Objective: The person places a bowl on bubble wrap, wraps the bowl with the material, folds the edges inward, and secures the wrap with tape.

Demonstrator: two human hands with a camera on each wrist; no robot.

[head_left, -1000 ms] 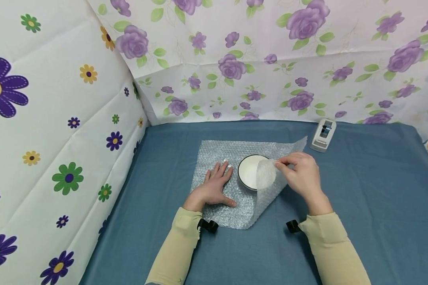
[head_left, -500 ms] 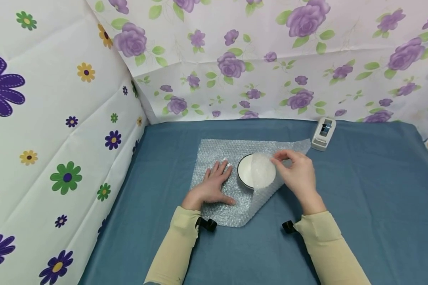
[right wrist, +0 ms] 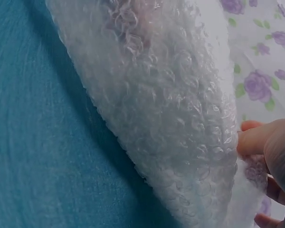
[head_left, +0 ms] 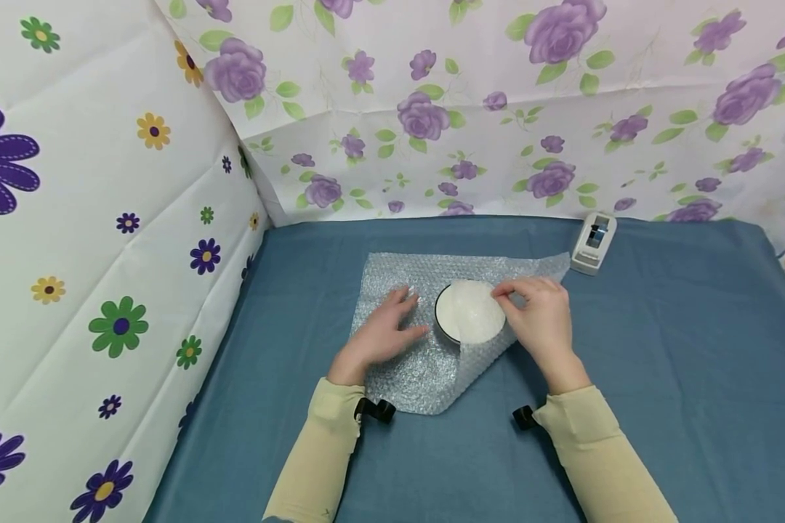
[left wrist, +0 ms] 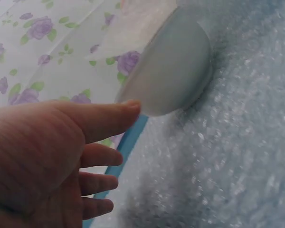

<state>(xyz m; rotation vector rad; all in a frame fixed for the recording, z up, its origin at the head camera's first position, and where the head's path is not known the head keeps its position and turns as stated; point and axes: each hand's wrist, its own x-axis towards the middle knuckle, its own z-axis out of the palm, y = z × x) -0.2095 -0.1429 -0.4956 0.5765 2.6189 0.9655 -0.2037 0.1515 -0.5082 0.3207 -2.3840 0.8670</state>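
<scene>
A white bowl (head_left: pixel 443 314) with a dark rim stands on a sheet of bubble wrap (head_left: pixel 402 388). The sheet's right side is folded up over much of the bowl's opening. At the fold, my right hand (head_left: pixel 539 317) pinches the bubble wrap (right wrist: pixel 180 109) between thumb and fingers. My left hand (head_left: pixel 382 332), fingers apart and holding nothing, is over the sheet just left of the bowl. In the left wrist view its thumb points toward the bowl's side (left wrist: pixel 175 71); whether they touch I cannot tell.
A small white device (head_left: pixel 594 243) with a dark window, shaped like a tape dispenser, lies at the back right. Blue cloth (head_left: pixel 693 349) covers the table. Flower-patterned sheets (head_left: pixel 366 167) rise behind it and on the left.
My right hand has drawn the bubble wrap leftward, covering more of the bowl. My left hand, earlier spread flat on the sheet, has risen and its fingers have come closer together.
</scene>
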